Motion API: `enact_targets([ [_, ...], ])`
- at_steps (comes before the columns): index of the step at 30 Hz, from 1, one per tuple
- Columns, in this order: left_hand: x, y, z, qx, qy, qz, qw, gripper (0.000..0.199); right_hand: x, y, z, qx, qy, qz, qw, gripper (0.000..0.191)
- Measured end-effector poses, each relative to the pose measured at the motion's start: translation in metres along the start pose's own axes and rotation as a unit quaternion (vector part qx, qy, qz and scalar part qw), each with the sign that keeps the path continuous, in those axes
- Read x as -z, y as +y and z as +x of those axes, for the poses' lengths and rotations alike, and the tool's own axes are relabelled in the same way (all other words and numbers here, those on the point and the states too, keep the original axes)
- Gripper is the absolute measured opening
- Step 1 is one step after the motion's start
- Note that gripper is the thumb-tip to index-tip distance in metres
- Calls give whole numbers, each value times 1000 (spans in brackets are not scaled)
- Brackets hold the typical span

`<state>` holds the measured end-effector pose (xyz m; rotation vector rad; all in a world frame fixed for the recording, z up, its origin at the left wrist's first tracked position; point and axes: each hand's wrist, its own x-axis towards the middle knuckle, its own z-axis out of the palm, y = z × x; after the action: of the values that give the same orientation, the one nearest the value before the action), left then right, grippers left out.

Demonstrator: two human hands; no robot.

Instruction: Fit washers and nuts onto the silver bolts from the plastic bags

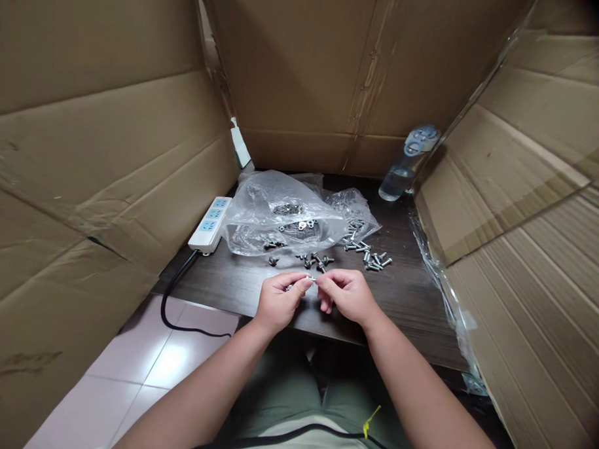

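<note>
I see both hands in the middle of the frame, a bit below the center, over the near part of the dark bench (415,281). The left hand (283,302) pinches a small shiny metal piece (312,279) with its thumb and first finger. The right hand (349,295) has its thumb and first finger pinched on the other end of that piece, so the fingers of both hands have hold of it. It is so small that I cannot tell its exact shape. Another shiny bit (289,287) shows by the left fingers, but I cannot tell what it is.

Just above the hands in the frame lie some screws with dark parts (320,262). To the right of them is a heap of silver screws (374,260). A big clear bag (251,200) sits in the middle, and I can see metal rings (307,225) through it. A smaller clear bag (352,203) is just beside it on the right.

Left of the big bag I see a white power strip (210,224) with blue sockets; the tiny marks on it are too small for me to read. Its black cord (168,298) bends down over the bench's edge. A clear bottle (397,179) leans in the upper right, near the cardboard wall (508,146).
</note>
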<state>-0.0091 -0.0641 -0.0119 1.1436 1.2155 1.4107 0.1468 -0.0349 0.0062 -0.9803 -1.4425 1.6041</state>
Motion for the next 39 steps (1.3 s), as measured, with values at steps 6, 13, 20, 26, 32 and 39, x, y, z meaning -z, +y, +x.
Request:
enact_targets([
  [6,0,-2,0,32,-6,-74,997,28,3,2,0,21,0,26,999,39],
  [13,-1,3,0,25,-12,-58,998,24,-2,-3,-1,49,6,-4,999,28],
  [20,-1,1,0,33,-2,-44,998,27,4,4,0,32,1,-9,999,40],
  [26,-1,2,0,-2,-8,0,1000,24,2,-3,-2,71,2,20,997,27],
  [32,-2,4,-2,-15,11,39,999,24,1,1,2,5,0,-28,1000,48],
  [39,0,-1,0,7,3,-14,1000,27,3,-3,0,42,-25,60,997,34],
])
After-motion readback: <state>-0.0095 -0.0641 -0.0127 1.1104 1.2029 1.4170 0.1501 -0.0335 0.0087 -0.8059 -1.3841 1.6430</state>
